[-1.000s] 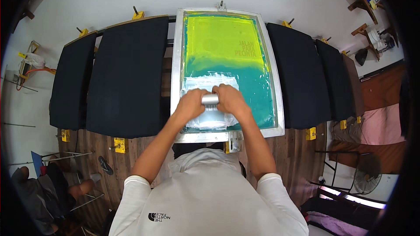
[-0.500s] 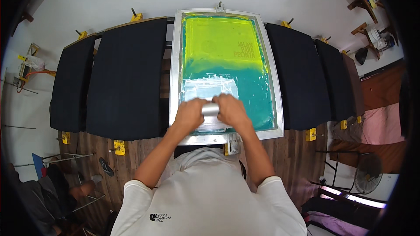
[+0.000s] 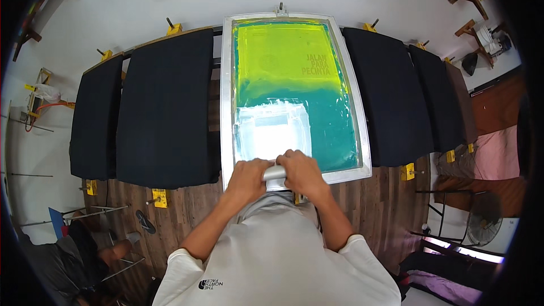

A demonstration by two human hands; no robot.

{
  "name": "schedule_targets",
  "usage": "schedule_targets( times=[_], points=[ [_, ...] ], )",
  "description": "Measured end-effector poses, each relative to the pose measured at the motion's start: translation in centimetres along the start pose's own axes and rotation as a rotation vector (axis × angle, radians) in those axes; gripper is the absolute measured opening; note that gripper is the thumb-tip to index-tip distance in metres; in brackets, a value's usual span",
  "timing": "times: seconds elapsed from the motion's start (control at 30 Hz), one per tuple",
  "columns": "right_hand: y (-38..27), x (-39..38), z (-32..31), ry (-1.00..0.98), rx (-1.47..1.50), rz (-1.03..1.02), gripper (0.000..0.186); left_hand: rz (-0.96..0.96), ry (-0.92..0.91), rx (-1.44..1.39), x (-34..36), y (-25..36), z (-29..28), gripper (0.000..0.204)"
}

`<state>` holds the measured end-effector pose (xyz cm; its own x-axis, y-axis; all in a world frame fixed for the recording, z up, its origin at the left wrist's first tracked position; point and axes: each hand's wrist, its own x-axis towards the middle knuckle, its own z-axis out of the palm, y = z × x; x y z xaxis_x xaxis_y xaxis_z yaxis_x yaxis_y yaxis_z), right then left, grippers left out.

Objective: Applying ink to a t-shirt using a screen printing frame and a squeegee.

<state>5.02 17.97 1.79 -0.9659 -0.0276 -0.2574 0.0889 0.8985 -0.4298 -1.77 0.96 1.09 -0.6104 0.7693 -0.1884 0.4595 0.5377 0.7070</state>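
A silver-handled squeegee point(image 3: 273, 174) lies at the near end of a screen in an aluminium frame point(image 3: 362, 130). My left hand point(image 3: 247, 180) and my right hand point(image 3: 302, 177) are both closed round it, one on each side, fingers curled over the top. The screen's mesh point(image 3: 334, 141) is teal, with a bright yellow-green upper part point(image 3: 272, 45) bearing faint lettering. A patch of white ink point(image 3: 272, 130) covers its lower left, just beyond my hands. The squeegee's blade is hidden by my hands and the handle.
Black-covered platens point(image 3: 164, 107) line both sides of the screen, with yellow clamps point(image 3: 160, 197) along their edges. A seated person's dark-clothed leg point(image 3: 90, 255) is at lower left, near a sandal point(image 3: 145, 222). A fan point(image 3: 484, 218) stands at right; shelves point(image 3: 476, 42) hang on the wall.
Both hands and the squeegee have slid toward my body, to the screen's near edge, exposing more of the white ink patch, which now looks brighter. The view has shifted slightly.
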Motion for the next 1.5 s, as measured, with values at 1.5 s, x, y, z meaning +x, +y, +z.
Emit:
schedule_targets(
  times=[1.5],
  points=[
    [0.2,1.9,1.6,0.001,-0.082,0.238,0.044,-0.079,0.194,0.193,2.0,-2.3,3.4,0.040]
  ],
)
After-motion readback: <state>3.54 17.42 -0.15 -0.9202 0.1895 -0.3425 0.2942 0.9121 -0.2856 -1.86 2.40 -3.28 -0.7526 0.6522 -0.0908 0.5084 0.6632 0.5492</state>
